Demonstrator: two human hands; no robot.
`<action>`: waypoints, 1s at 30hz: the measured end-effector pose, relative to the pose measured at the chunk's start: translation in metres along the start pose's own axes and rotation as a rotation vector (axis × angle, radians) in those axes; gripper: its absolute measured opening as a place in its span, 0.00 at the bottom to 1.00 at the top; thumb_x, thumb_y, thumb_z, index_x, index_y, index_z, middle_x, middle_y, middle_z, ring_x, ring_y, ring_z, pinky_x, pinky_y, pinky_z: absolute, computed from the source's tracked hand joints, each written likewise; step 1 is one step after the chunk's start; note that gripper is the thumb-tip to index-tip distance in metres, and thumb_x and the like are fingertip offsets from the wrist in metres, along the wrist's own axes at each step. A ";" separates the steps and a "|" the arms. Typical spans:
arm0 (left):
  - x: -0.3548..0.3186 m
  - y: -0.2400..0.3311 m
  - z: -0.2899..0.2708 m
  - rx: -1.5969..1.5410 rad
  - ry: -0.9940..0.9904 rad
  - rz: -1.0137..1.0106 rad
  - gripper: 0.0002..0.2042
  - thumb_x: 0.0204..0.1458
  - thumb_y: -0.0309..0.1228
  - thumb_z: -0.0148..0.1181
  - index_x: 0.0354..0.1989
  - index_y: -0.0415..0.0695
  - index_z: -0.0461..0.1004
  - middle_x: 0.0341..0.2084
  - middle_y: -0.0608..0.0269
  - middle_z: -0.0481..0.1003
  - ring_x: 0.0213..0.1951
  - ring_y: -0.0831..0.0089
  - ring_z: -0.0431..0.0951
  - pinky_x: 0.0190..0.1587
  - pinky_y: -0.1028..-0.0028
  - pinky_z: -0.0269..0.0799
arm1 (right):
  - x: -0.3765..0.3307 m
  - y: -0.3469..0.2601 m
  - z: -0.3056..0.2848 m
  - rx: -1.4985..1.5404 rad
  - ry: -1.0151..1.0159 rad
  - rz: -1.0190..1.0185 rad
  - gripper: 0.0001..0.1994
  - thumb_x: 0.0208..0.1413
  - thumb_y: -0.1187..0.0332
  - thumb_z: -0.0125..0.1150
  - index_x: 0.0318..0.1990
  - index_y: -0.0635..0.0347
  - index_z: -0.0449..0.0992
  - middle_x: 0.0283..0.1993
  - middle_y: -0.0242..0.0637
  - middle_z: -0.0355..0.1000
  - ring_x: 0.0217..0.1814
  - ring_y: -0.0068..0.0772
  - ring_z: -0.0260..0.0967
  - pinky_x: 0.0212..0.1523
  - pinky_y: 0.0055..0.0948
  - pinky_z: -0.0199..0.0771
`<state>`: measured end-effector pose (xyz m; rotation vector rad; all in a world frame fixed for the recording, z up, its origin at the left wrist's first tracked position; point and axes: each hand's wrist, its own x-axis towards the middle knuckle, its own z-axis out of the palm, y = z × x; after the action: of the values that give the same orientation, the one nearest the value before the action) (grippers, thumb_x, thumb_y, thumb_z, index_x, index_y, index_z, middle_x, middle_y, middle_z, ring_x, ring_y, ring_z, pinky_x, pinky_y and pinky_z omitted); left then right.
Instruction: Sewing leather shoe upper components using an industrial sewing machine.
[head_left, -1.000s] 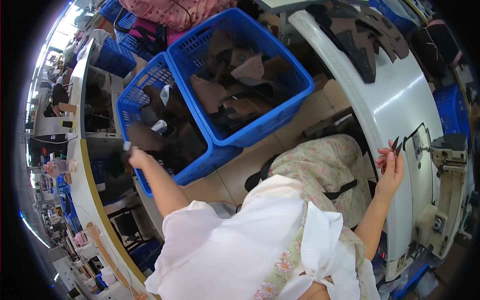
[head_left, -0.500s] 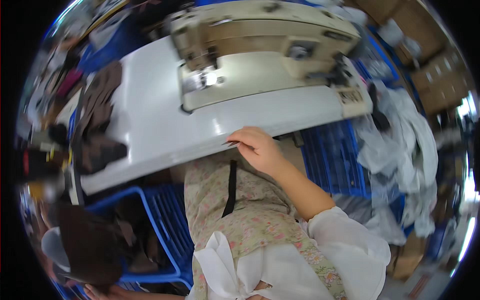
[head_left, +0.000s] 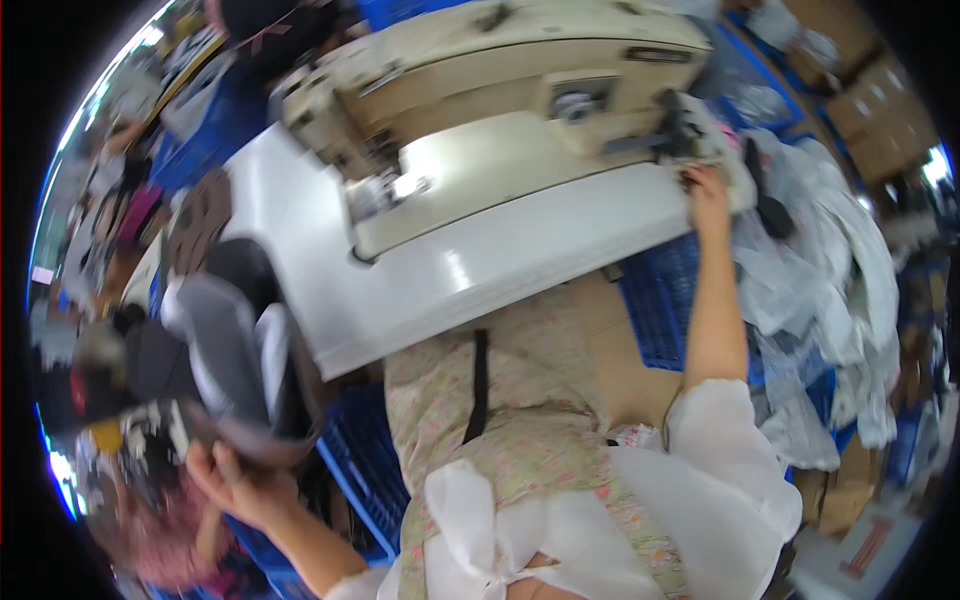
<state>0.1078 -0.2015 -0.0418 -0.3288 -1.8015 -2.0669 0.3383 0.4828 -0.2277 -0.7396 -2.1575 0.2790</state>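
Left hand (head_left: pixel 238 488) is down at about 8 o'clock, fingers curled tight on the bottom edge of a dark brown piece (head_left: pixel 296 395) with pale grey and white lining, so that piece hangs up in the air just past the hand, between 8 and 9, a bit blurry tbh. Right hand (head_left: pixel 710 200) is over at 2 o'clock, fingertips bunched on the corner of the white table (head_left: pixel 300 220), right by the end of the cream sewing machine (head_left: pixel 480 85) that fills 12 o'clock. Can't tell if those fingers are pinching anything. More brown pieces (head_left: pixel 200 225) sit on the table's 10 o'clock end, there's a blue basket (head_left: pixel 355 440) at 7, and clear plastic bags (head_left: pixel 830 300) spill down around 3.
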 end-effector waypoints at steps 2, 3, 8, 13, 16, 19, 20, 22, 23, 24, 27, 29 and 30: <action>0.006 -0.018 -0.002 0.070 -0.084 -0.007 0.13 0.55 0.28 0.61 0.46 0.41 0.68 0.40 0.64 0.72 0.42 0.76 0.70 0.49 0.74 0.66 | -0.001 0.018 -0.021 0.131 -0.056 0.169 0.17 0.48 0.78 0.51 0.47 0.61 0.78 0.54 0.50 0.71 0.59 0.47 0.66 0.61 0.39 0.63; 0.000 -0.016 0.015 0.116 -0.093 0.110 0.13 0.54 0.30 0.63 0.43 0.40 0.68 0.38 0.65 0.72 0.41 0.76 0.71 0.49 0.74 0.66 | -0.003 -0.005 -0.012 0.201 0.108 0.089 0.17 0.49 0.79 0.51 0.47 0.63 0.77 0.56 0.47 0.70 0.60 0.44 0.66 0.61 0.35 0.63; -0.018 -0.021 0.037 0.342 -0.334 0.388 0.11 0.57 0.30 0.60 0.39 0.38 0.65 0.43 0.49 0.74 0.48 0.60 0.74 0.55 0.62 0.66 | -0.021 -0.275 -0.020 0.656 -0.318 -0.099 0.14 0.58 0.71 0.54 0.51 0.63 0.76 0.53 0.43 0.73 0.59 0.40 0.68 0.63 0.36 0.61; -0.035 -0.023 0.057 0.601 -0.454 0.639 0.08 0.48 0.20 0.61 0.34 0.37 0.69 0.34 0.49 0.76 0.41 0.51 0.77 0.48 0.58 0.73 | -0.043 -0.416 0.004 1.235 -0.672 -0.117 0.22 0.59 0.63 0.61 0.59 0.59 0.69 0.58 0.41 0.68 0.57 0.38 0.67 0.58 0.34 0.66; -0.041 -0.028 0.058 0.595 -0.667 0.709 0.08 0.45 0.20 0.62 0.33 0.38 0.70 0.34 0.54 0.76 0.41 0.55 0.78 0.49 0.57 0.74 | -0.029 -0.440 0.024 1.408 -0.910 0.214 0.19 0.61 0.68 0.57 0.59 0.59 0.68 0.56 0.36 0.69 0.53 0.29 0.68 0.54 0.28 0.67; -0.048 -0.027 0.055 0.656 -0.751 0.737 0.08 0.44 0.24 0.64 0.32 0.41 0.73 0.35 0.58 0.77 0.45 0.58 0.77 0.53 0.55 0.70 | -0.034 -0.446 0.040 1.296 -1.012 0.079 0.18 0.62 0.71 0.56 0.59 0.59 0.68 0.54 0.33 0.69 0.50 0.23 0.67 0.51 0.23 0.68; -0.049 -0.020 0.054 0.735 -0.723 0.771 0.08 0.45 0.25 0.63 0.34 0.42 0.73 0.36 0.58 0.77 0.48 0.58 0.75 0.57 0.55 0.66 | -0.036 -0.445 0.042 1.261 -1.024 0.125 0.17 0.62 0.71 0.56 0.58 0.59 0.69 0.52 0.33 0.69 0.50 0.22 0.67 0.50 0.23 0.68; -0.051 -0.023 0.031 0.879 -0.563 0.790 0.08 0.47 0.31 0.64 0.35 0.45 0.75 0.43 0.55 0.76 0.57 0.57 0.69 0.66 0.56 0.51 | -0.049 -0.443 0.048 1.339 -1.010 0.179 0.16 0.62 0.71 0.56 0.57 0.59 0.69 0.51 0.33 0.69 0.50 0.22 0.67 0.51 0.23 0.68; -0.049 -0.021 0.019 0.962 -0.376 0.682 0.16 0.49 0.37 0.64 0.44 0.44 0.74 0.51 0.52 0.72 0.60 0.53 0.65 0.67 0.59 0.47 | -0.054 -0.441 0.048 1.406 -0.979 0.252 0.16 0.62 0.72 0.56 0.56 0.59 0.70 0.51 0.33 0.69 0.51 0.21 0.67 0.51 0.23 0.68; -0.041 -0.029 0.021 0.892 -0.176 0.501 0.22 0.48 0.39 0.64 0.50 0.42 0.71 0.54 0.51 0.70 0.60 0.54 0.65 0.67 0.61 0.48 | -0.055 -0.441 0.046 1.384 -0.986 0.311 0.14 0.62 0.72 0.55 0.55 0.58 0.71 0.51 0.32 0.69 0.51 0.20 0.66 0.52 0.23 0.68; -0.039 -0.038 -0.002 0.040 -0.235 -0.408 0.33 0.54 0.39 0.58 0.66 0.40 0.56 0.61 0.54 0.63 0.64 0.57 0.61 0.66 0.62 0.52 | -0.075 -0.439 0.055 1.470 -1.001 0.529 0.14 0.62 0.72 0.53 0.55 0.59 0.68 0.53 0.34 0.68 0.52 0.21 0.66 0.53 0.23 0.67; -0.045 -0.035 0.001 -0.223 -0.272 -0.663 0.35 0.53 0.37 0.62 0.66 0.36 0.56 0.62 0.53 0.62 0.65 0.62 0.59 0.67 0.63 0.51 | -0.085 -0.440 0.059 1.635 -1.055 0.637 0.14 0.62 0.73 0.52 0.55 0.60 0.65 0.55 0.37 0.67 0.52 0.23 0.66 0.54 0.25 0.67; -0.048 -0.041 0.008 -0.235 -0.198 -0.626 0.33 0.55 0.38 0.59 0.66 0.38 0.56 0.62 0.54 0.62 0.65 0.61 0.60 0.67 0.60 0.52 | -0.089 -0.442 0.060 1.799 -1.095 0.749 0.14 0.62 0.73 0.51 0.54 0.61 0.63 0.58 0.40 0.66 0.53 0.26 0.67 0.55 0.27 0.67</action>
<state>0.1330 -0.1836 -0.0969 -0.0223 -1.9519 -2.7701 0.1539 0.0781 -0.1322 -0.1323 -1.2303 2.9288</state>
